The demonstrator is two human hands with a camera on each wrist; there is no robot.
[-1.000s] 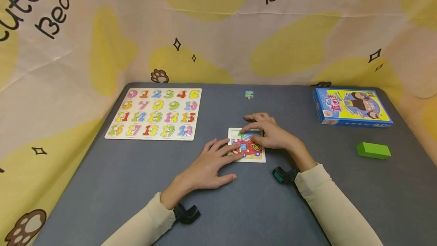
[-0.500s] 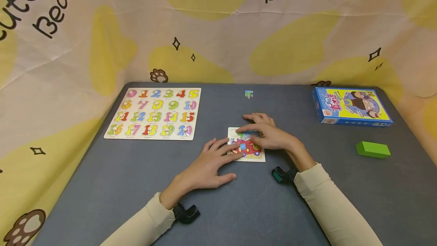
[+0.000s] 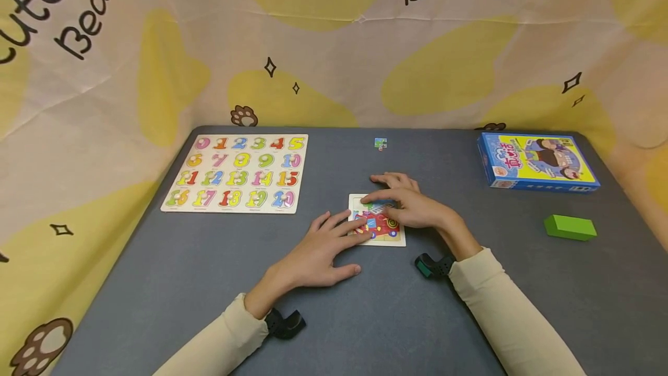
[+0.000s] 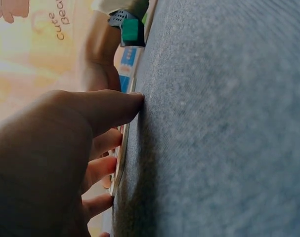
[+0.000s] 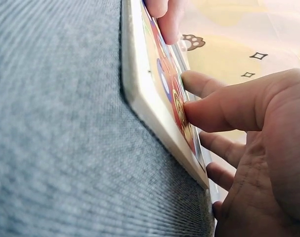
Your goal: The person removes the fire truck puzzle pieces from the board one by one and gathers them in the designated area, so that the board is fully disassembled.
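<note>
A small jigsaw puzzle in a pale frame (image 3: 388, 243) lies flat on the grey table, with a red vehicle pictured on it. Spread fingers of my left hand (image 3: 315, 257) rest on its left side, while that thumb touches the table in the left wrist view. From the right, my right hand (image 3: 420, 208) reaches over the upper part. In the right wrist view its thumb (image 5: 214, 114) and index finger touch the picture's surface, and the other fingers extend past the frame's far edge. Both hands cover parts of the picture. Farther back lies a loose puzzle piece (image 3: 380, 143).
A board of colourful numbers (image 3: 228, 174) lies at the left. At the back right is a blue and yellow box (image 3: 540, 162), with a green block (image 3: 570, 227) nearer the front. A printed cloth (image 3: 323, 45) hangs behind the table (image 3: 365, 324).
My right index finger has shifted slightly left over the puzzle's top. The left hand and the puzzle stay in place.
</note>
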